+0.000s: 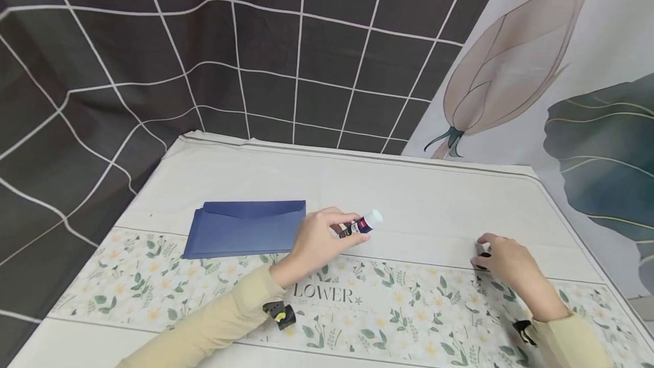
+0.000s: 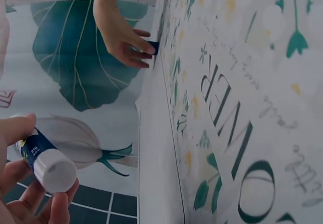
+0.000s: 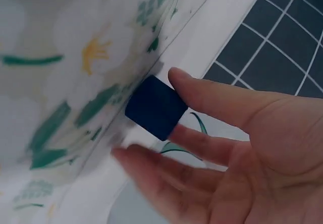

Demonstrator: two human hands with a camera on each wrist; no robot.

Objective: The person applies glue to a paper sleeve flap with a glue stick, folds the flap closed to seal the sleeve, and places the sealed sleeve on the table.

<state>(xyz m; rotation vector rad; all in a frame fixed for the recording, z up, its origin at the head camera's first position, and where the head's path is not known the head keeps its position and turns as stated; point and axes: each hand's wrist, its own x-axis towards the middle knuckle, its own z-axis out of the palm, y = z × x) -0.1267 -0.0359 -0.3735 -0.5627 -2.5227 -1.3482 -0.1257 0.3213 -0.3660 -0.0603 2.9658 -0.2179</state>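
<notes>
My left hand (image 1: 319,237) grips a glue stick (image 1: 357,227) between thumb and fingers, its uncapped white end pointing away to the right. In the left wrist view the glue stick (image 2: 43,156) shows a navy label and a round white end. Far to the right, my right hand (image 1: 508,260) has thumb and fingers about a dark blue cap (image 3: 156,108) at the tabletop. The thumb and index finger meet the cap's side while the other fingers stand spread apart from it. A navy envelope (image 1: 247,231) lies flat, left of my left hand.
A white cloth (image 1: 409,186) with a floral band (image 1: 204,283) and lettering covers the table. Behind it hangs a dark grid-patterned curtain (image 1: 271,44), and at the right a pale one with a large bud (image 1: 511,61). Black wrist straps (image 1: 280,314) sit over the sleeves.
</notes>
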